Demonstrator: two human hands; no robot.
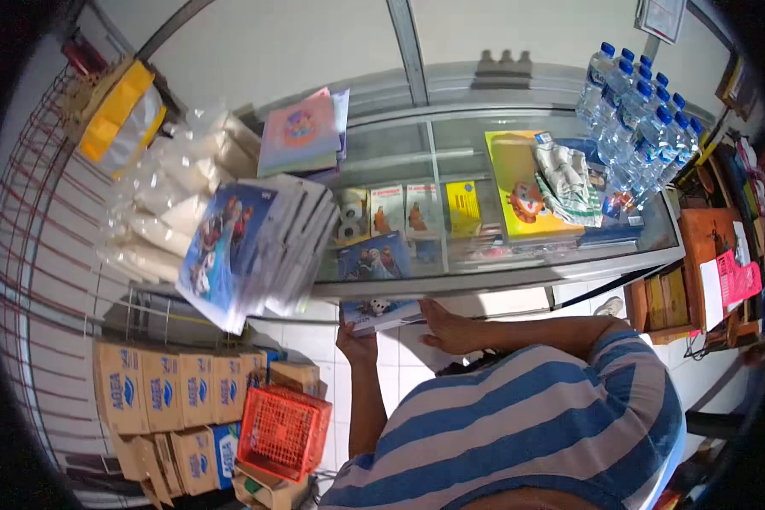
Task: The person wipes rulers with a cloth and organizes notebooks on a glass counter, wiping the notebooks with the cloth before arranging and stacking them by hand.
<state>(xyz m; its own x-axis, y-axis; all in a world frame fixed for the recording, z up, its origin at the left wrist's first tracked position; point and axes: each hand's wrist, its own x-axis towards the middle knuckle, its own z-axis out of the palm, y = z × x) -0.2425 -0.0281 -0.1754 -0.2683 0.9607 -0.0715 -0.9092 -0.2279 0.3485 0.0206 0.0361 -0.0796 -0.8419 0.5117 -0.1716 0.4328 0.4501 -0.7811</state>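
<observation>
Both of my hands hold a stack of books [382,313] with a blue picture cover, low against the front edge of the glass counter. My left hand [357,342] grips its left side, and my right hand [452,327] is at its right side. Part of the stack is hidden under the counter's edge. Just above, another blue picture cover [372,257] shows at the glass. To the left on the counter stands a tall pile of similar blue-covered books [229,246]. Pink and green booklets [299,132] lie behind that pile.
Water bottles [642,127] stand on the counter's right end, beside a cloth [568,183] on a yellow book [516,161]. Plastic bags [166,208] sit at the left. Below are cardboard boxes [161,391] and a red crate [285,433]. The counter's metal edge [501,280] runs before me.
</observation>
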